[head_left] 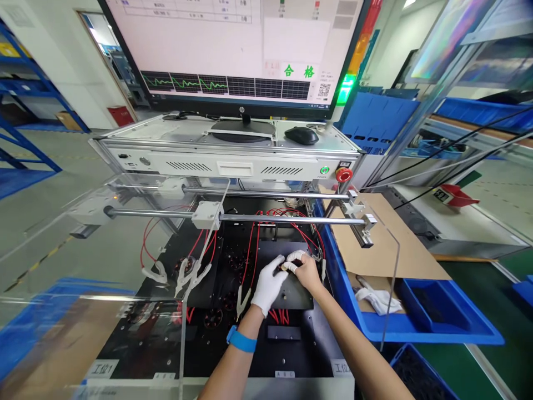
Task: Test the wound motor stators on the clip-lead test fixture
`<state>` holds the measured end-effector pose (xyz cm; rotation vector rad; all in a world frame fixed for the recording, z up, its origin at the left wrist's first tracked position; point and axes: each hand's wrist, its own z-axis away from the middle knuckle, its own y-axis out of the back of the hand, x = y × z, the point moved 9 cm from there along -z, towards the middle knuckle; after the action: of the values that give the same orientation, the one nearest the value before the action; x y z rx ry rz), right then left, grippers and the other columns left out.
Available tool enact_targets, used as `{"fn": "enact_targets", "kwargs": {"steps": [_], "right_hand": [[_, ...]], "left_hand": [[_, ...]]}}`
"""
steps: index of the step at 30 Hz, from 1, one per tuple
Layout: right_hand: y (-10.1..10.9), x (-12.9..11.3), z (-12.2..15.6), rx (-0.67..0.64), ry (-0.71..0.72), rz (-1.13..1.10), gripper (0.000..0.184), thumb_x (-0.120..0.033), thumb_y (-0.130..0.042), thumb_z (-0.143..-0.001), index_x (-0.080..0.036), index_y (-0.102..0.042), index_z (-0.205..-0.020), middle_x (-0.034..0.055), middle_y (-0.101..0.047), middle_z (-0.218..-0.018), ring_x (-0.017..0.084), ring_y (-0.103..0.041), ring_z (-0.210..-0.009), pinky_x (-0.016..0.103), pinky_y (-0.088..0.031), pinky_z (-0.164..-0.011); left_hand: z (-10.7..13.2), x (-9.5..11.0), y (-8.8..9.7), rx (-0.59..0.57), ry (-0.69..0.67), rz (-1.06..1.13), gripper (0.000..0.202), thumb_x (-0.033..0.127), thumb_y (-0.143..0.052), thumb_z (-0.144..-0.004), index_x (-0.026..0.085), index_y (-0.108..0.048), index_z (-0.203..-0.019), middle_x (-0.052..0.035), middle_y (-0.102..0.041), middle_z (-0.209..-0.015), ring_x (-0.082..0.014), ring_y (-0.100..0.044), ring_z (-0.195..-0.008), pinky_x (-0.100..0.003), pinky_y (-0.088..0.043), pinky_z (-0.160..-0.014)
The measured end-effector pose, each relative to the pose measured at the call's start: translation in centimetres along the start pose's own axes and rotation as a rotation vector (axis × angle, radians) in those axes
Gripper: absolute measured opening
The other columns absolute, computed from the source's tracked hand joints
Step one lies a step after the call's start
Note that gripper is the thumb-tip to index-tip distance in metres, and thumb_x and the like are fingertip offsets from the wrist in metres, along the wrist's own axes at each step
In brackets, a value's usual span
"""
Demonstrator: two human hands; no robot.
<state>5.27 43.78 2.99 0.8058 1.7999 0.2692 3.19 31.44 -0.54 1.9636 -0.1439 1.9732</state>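
My left hand (pixel 267 287), in a white glove, is closed with its fingertips by a small part between both hands. My right hand (pixel 307 272) wears white finger covers, and its fingers pinch together at the same spot. The fingers hide most of the part, so its kind cannot be made out. Both hands are over a raised black plate (pixel 297 294) on the black bench top. Left of the left hand lies a pale clip (pixel 242 303) on red wires. More pale clips (pixel 185 275) with red wires lie farther left, near round coil-like parts (pixel 213 318).
Steel rods (pixel 275 219) with a white block (pixel 207 215) cross above the bench. A clear plastic panel stands at the left. Behind are a monitor (pixel 245 55), a mouse (pixel 301 135) and a red stop button (pixel 343 175). A blue tray (pixel 453 333) with cardboard (pixel 387 244) sits at right.
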Motion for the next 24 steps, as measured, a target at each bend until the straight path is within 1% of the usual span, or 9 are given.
{"fn": "enact_targets", "kwargs": {"steps": [6, 7, 9, 12, 15, 17, 20, 22, 24], "right_hand": [[-0.3, 1.6, 0.6, -0.137, -0.11, -0.222, 0.015, -0.028, -0.063, -0.068, -0.019, -0.067, -0.079, 0.0069, -0.066, -0.087, 0.02, -0.06, -0.085, 0.036, -0.047, -0.081], [0.2, 2.6, 0.6, -0.109, -0.171, -0.27, 0.018, -0.03, -0.063, -0.068, -0.018, -0.066, -0.081, 0.0073, -0.066, -0.089, 0.021, -0.06, -0.085, 0.038, -0.047, -0.083], [2.2, 5.6, 0.4, 0.068, -0.305, -0.278, 0.026, -0.032, -0.058, -0.07, -0.016, -0.065, -0.088, 0.0086, -0.066, -0.092, 0.022, -0.061, -0.087, 0.04, -0.046, -0.085], [5.3, 9.2, -0.9, 0.297, -0.396, -0.005, 0.043, -0.022, -0.051, -0.069, -0.01, -0.056, -0.11, 0.0137, -0.059, -0.111, 0.023, -0.054, -0.104, 0.039, -0.039, -0.094], [4.6, 12.2, -3.2, 0.144, -0.47, 0.241, 0.073, -0.014, -0.058, -0.057, -0.002, -0.039, -0.127, 0.0201, -0.05, -0.12, 0.027, -0.044, -0.115, 0.036, -0.037, -0.095], [3.6, 13.8, -4.0, 0.01, -0.518, 0.292, 0.08, -0.013, -0.061, -0.054, -0.001, -0.035, -0.129, 0.0185, -0.055, -0.111, 0.027, -0.05, -0.106, 0.035, -0.042, -0.087], [3.9, 13.8, -4.0, -0.036, -0.512, 0.333, 0.059, -0.013, -0.055, -0.061, -0.008, -0.047, -0.119, 0.0101, -0.062, -0.093, 0.021, -0.058, -0.087, 0.03, -0.044, -0.077], [5.1, 12.3, -3.4, 0.021, -0.498, 0.361, 0.043, -0.015, -0.049, -0.066, -0.012, -0.055, -0.109, 0.0069, -0.062, -0.086, 0.019, -0.058, -0.08, 0.028, -0.044, -0.074], [5.8, 9.7, -2.6, 0.022, -0.469, 0.395, 0.038, -0.018, -0.048, -0.069, -0.017, -0.057, -0.105, 0.005, -0.062, -0.085, 0.019, -0.059, -0.079, 0.028, -0.044, -0.071]], "left_hand": [[-1.6, 0.5, 1.4, 0.065, -0.001, -0.022, 0.016, 0.019, -0.061, -0.069, 0.017, -0.068, -0.083, -0.0056, -0.068, -0.088, -0.0179, -0.061, -0.085, -0.034, -0.047, -0.085], [-1.6, 0.5, 1.4, 0.07, -0.006, -0.029, 0.015, 0.018, -0.061, -0.068, 0.017, -0.068, -0.081, -0.005, -0.068, -0.087, -0.0177, -0.061, -0.085, -0.034, -0.047, -0.086], [-1.6, 0.2, 1.3, 0.09, -0.012, -0.034, 0.015, 0.017, -0.061, -0.068, 0.017, -0.068, -0.081, -0.0044, -0.067, -0.087, -0.0171, -0.06, -0.086, -0.033, -0.046, -0.087], [-1.6, -0.7, 1.1, 0.146, -0.004, -0.024, 0.017, 0.017, -0.057, -0.07, 0.017, -0.066, -0.084, -0.0045, -0.066, -0.089, -0.0159, -0.06, -0.086, -0.031, -0.047, -0.085], [-2.0, -1.3, 0.6, 0.183, -0.003, -0.006, 0.016, 0.014, -0.055, -0.069, 0.016, -0.063, -0.083, -0.0037, -0.066, -0.085, -0.0143, -0.06, -0.08, -0.029, -0.049, -0.08], [-2.1, -1.2, 0.4, 0.186, -0.011, 0.004, 0.016, 0.012, -0.054, -0.068, 0.015, -0.062, -0.081, -0.003, -0.065, -0.082, -0.0137, -0.06, -0.077, -0.028, -0.049, -0.077], [-1.3, -0.9, 1.4, 0.196, -0.024, 0.024, 0.02, 0.015, -0.053, -0.072, 0.015, -0.061, -0.09, -0.0048, -0.065, -0.089, -0.0144, -0.06, -0.083, -0.029, -0.05, -0.08], [0.2, -0.3, 3.0, 0.234, -0.085, -0.008, 0.024, 0.018, -0.05, -0.077, 0.017, -0.06, -0.099, -0.006, -0.063, -0.1, -0.0152, -0.059, -0.092, -0.031, -0.048, -0.086], [1.7, 0.9, 4.1, 0.228, -0.218, -0.148, 0.028, 0.015, -0.047, -0.079, 0.021, -0.06, -0.103, -0.0043, -0.059, -0.11, -0.0161, -0.054, -0.103, -0.035, -0.044, -0.095]]}}
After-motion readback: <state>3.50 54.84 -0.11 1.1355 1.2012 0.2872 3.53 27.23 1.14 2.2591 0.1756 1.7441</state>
